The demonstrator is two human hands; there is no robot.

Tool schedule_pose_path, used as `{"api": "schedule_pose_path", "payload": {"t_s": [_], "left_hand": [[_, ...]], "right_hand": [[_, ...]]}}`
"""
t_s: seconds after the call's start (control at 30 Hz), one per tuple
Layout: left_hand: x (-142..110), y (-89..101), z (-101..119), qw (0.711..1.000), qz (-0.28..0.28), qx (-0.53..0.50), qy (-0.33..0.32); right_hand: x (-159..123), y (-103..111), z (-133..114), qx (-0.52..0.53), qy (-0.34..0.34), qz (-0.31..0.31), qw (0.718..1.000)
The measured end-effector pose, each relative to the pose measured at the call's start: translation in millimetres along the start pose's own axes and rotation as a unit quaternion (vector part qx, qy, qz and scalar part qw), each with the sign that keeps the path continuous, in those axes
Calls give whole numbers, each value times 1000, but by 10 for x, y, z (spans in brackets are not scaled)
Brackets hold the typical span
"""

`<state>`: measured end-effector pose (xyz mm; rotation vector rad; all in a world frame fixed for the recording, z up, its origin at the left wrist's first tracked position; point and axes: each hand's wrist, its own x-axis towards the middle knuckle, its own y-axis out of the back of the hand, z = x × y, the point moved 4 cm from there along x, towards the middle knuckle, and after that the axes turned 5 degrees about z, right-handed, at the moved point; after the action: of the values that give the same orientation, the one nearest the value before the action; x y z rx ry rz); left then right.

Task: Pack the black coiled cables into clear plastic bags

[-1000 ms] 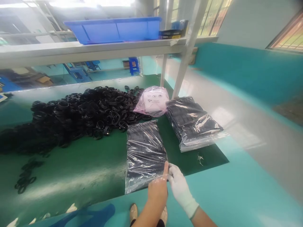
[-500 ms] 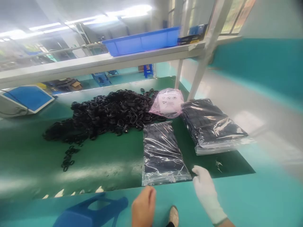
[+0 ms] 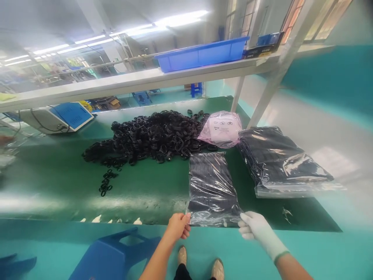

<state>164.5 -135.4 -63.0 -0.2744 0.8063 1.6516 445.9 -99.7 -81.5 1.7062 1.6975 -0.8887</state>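
the left hand (image 3: 178, 226) and gloved right hand (image 3: 257, 227) pinch near corners of the filled bag (image 3: 212, 181) at the surface (image 3: 151, 188)'s front edge; beyond lie a black heap (image 3: 157, 134) and pink bag (image 3: 223, 130), stacked bags (image 3: 282, 159) by the right edge.

In front of you, a pale shelf (image 3: 116, 86) carried a long blue bin (image 3: 204, 55) and, just beside its right end, a dark box (image 3: 259, 51). Farther behind, you could see a small blue stool (image 3: 196, 89). Low at your left was a blue plastic chair (image 3: 101, 256).
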Motion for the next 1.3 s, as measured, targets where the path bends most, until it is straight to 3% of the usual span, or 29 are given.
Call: {"api": "schedule_pose_path", "payload": {"t_s": [0.13,0.47,0.77,0.9,0.97,1.03,1.1,1.13,1.17,1.23,1.3], "left_hand": [[2,-11,-9,1000,-4,-19,-7],[51,19,-81,998,-27,-29,-40],[30,13,-51,998,-1,-34,-59],[-58,-15,-66,998,14,-10,-59],[-148,6,9,996,5,75,-40],[-250,56,245,965,27,259,-42],[-331,41,688,882,88,451,-101],[-356,-43,959,847,109,495,-158],[-369,-207,1227,823,86,508,-238],[-371,-688,1682,766,-29,495,-410],[-293,-1210,1943,700,-155,488,-498]], "right_hand": [[-11,20,29,-3,-22,2,1000],[-116,52,81,17,34,33,999],[-144,39,119,50,63,47,996],[-166,37,92,80,84,55,992],[-167,60,83,86,92,73,989],[-169,92,74,91,102,99,986],[-171,121,64,99,114,127,980],[-171,130,59,105,120,140,977],[-169,135,57,112,123,151,974],[-154,133,54,132,125,170,969],[-125,129,46,158,121,187,962]]}}
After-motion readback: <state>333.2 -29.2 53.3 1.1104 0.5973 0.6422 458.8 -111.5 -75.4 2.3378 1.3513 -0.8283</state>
